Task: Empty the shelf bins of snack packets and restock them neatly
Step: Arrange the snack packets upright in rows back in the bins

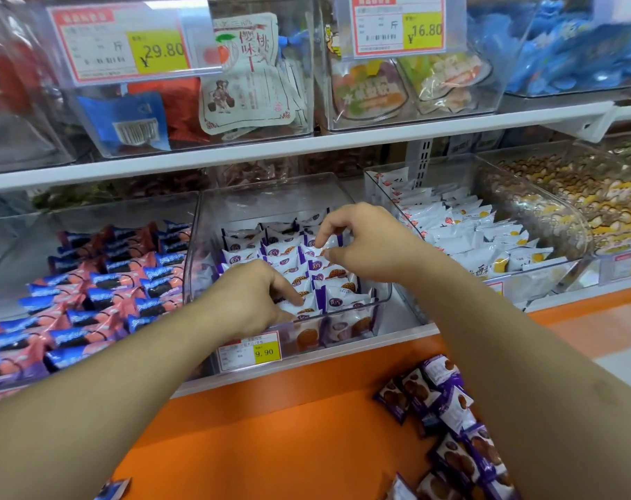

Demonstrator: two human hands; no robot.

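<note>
A clear plastic bin (198, 254) on the middle shelf holds rows of white-and-purple waffle snack packets (281, 254) standing upright. My left hand (252, 297) reaches into the bin's front, its fingers curled and pressing on the front-row packets. Over the middle rows, my right hand (361, 243) pinches the top edge of one packet (323, 247) between thumb and fingers. More of the same purple packets (447, 420) lie loose in a heap on the orange ledge at lower right.
A bin of blue-and-pink packets (101, 294) stands to the left, a bin of white packets (469, 229) to the right, then a bin of yellow-brown snacks (566, 196). Above, an upper shelf (234, 157) carries more bins with price tags. The orange ledge (270, 427) runs below.
</note>
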